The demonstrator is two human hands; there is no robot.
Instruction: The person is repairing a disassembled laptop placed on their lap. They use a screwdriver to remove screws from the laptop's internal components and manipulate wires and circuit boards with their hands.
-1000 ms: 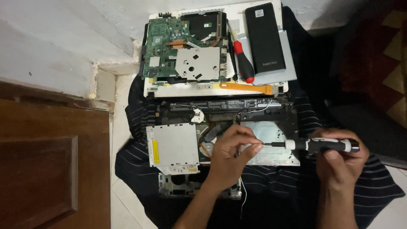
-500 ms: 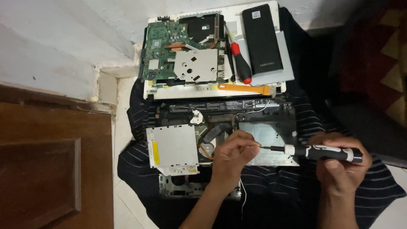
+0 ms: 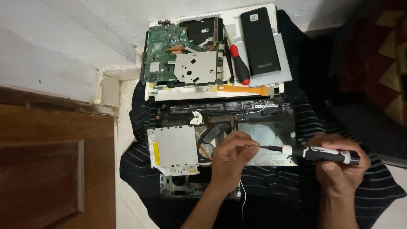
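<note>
- Right hand (image 3: 341, 163) grips a black-and-white screwdriver (image 3: 316, 153) lying level, its thin shaft pointing left over the opened laptop base (image 3: 220, 140).
- Left hand (image 3: 231, 157) pinches narrow at the shaft's tip; the tip itself and anything held there are hidden by the fingers (image 3: 241, 140).
- Just left of that hand, on the base, sits a silver optical drive (image 3: 173, 147).
- Beyond the base lie a green motherboard (image 3: 186, 59), a red-handled screwdriver (image 3: 239, 68), an orange pry tool (image 3: 243, 89) and a black power bank (image 3: 259, 40).
- Beneath the base is striped cloth (image 3: 140, 165); its near part is covered by both forearms.
- Left of the base, a wooden door (image 3: 46, 169) is cut off by the frame edge.
</note>
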